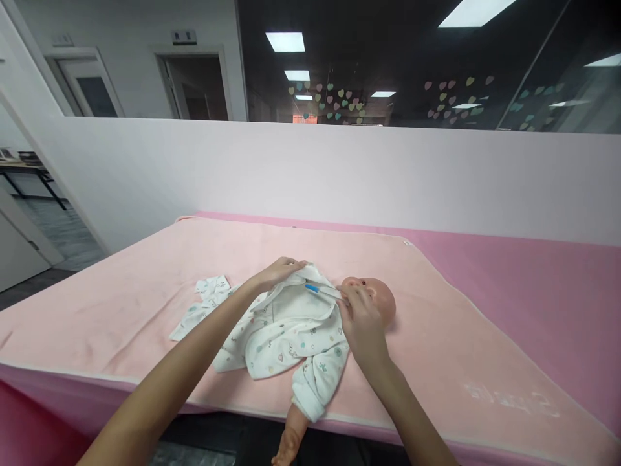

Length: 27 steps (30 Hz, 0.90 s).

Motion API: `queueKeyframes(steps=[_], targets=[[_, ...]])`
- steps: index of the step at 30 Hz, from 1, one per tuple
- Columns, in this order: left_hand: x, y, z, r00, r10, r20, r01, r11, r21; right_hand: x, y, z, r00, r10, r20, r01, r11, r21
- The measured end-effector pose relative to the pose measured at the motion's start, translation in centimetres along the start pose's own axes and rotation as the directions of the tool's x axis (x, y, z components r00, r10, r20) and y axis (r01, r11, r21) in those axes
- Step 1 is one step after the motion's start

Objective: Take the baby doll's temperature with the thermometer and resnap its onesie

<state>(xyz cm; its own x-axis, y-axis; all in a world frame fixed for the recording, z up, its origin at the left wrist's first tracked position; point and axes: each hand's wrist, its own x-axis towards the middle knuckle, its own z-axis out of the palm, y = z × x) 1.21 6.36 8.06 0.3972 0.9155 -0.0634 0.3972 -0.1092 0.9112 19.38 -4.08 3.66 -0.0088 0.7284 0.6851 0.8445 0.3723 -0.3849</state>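
Note:
A baby doll (383, 299) lies on its back on the padded table, its head to the right. It wears a white printed baby top (291, 349), the front of which is pulled open. My left hand (281, 272) grips the top's far edge and holds it up. Between the fingers of my right hand (361, 320), close to the doll's chin, is a slim white thermometer (326, 291) with a blue end that points left over the opened top. Part of the thermometer is hidden by my fingers. One doll arm (292, 435) hangs over the table's near edge.
A peach blanket (436, 362) covers much of the pink table surface (548, 298). White printed pants (194, 318) show at the doll's lower end. A white half-wall (339, 175) runs behind the table, with dark glass (412, 58) above it.

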Motion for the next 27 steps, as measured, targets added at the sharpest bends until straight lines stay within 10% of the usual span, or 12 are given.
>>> queueKeyframes(steps=[5, 14, 21, 27], targets=[[0.4, 2.7, -0.4, 0.957, 0.282, 0.066, -0.29, 0.929, 0.229, 4.3, -0.9, 3.7, 0.968, 0.084, 0.238, -0.05, 0.989, -0.142], [-0.7, 1.0, 0.1, 0.936, 0.316, 0.158, -0.353, 0.809, 0.47, 7.1, 0.5, 8.2, 0.933, 0.223, 0.282, -0.216, 0.975, -0.055], [-3.5, 3.1, -3.5, 0.937, 0.259, -0.236, 0.083, 0.489, 0.868, 6.5, 1.9, 2.9, 0.942, 0.059, 0.329, -0.111, 0.984, 0.141], [-7.2, 4.5, -3.4, 0.959, -0.087, 0.269, -0.153, 0.641, 0.752, 3.1, 2.0, 1.2, 0.923, -0.025, 0.384, 0.04, 0.999, -0.03]])
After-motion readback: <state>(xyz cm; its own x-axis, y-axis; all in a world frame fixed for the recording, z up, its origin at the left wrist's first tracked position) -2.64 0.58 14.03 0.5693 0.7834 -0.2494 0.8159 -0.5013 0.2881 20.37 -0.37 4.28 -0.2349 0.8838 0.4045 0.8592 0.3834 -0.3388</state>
